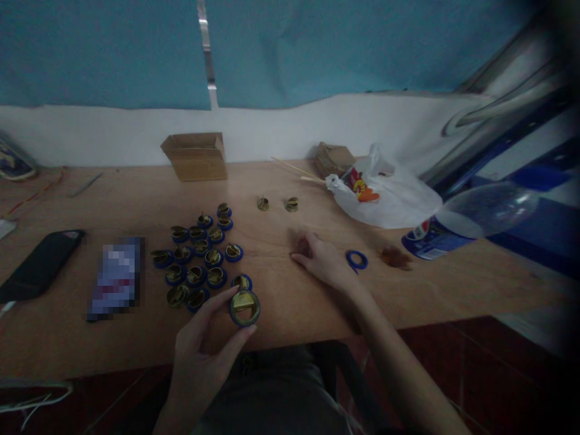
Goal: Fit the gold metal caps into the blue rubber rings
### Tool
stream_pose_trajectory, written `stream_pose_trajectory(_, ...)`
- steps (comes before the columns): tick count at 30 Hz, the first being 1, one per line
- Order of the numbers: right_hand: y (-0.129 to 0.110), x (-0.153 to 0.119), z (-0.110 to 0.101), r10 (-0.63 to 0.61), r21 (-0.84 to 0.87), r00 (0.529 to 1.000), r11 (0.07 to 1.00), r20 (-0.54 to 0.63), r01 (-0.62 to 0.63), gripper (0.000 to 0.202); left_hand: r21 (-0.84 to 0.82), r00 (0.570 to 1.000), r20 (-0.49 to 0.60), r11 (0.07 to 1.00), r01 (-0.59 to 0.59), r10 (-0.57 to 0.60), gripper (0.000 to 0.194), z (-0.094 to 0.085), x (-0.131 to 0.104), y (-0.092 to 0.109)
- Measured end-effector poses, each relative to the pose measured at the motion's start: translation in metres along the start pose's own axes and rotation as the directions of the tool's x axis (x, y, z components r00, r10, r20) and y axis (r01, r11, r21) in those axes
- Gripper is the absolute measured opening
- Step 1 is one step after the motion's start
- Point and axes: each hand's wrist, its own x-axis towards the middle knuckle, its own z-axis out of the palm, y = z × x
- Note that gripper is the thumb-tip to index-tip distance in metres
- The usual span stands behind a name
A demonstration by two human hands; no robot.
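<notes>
My left hand [206, 353], at the table's front edge, pinches a round brass piece with a blue rim [234, 316] between thumb and forefinger. Its open ring faces me. My right hand [317, 258] rests low over the middle of the table, fingers curled in; whatever they hold is hidden. To its right lies a loose blue ring [356, 260]. Several similar brass pieces with blue rims [196, 276] stand grouped beyond my left hand. Farther back are two brass pieces without a visible blue rim, one on the left [263, 204] and one on the right [292, 205].
An open cardboard box [197, 163] stands by the wall. On the right are a white plastic bag [394, 196], a tilted Pepsi bottle [453, 226] and a small brown lump [396, 257]. A black phone [43, 263] and a blurred packet [116, 278] lie left.
</notes>
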Motion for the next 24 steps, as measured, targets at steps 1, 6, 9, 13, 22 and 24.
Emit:
stream_pose_trajectory(1, -0.001, -0.001, 0.001, -0.005, 0.002, 1.0, 1.0, -0.008, 0.005, 0.021, 0.001, 1.0, 0.004, 1.0, 0.001, -0.001, 0.045, 0.001, 0.0, 0.001)
stream_pose_trajectory(6, -0.007, -0.005, 0.006, -0.097, 0.035, 0.995, 0.995, -0.023, 0.098, 0.028, -0.022, 0.999, 0.036, 1.0, 0.008, -0.007, 0.047, 0.002, -0.002, 0.0)
stream_pose_trajectory(9, -0.011, -0.008, 0.01, -0.171, 0.005, 0.985, 0.985, -0.024, 0.171, 0.021, -0.008, 0.999, 0.033, 1.0, 0.002, -0.002, 0.047, 0.002, -0.002, 0.0)
stream_pose_trajectory(13, -0.019, -0.016, 0.009, -0.228, -0.004, 0.974, 0.974, -0.005, 0.228, 0.017, 0.001, 1.0, 0.014, 1.0, -0.001, 0.001, 0.046, 0.001, 0.0, 0.002)
stream_pose_trajectory(22, -0.059, -0.063, -0.007, -0.216, 0.474, 0.973, 0.85, -0.083, 0.229, 0.019, -0.008, 1.0, 0.012, 1.0, -0.017, 0.018, 0.044, 0.002, -0.001, 0.006)
stream_pose_trajectory(24, -0.064, -0.07, -0.002, -0.176, 0.635, 0.982, 0.751, -0.071, 0.181, 0.014, -0.011, 0.999, 0.016, 1.0, -0.028, 0.029, 0.043, 0.003, -0.001, 0.008)
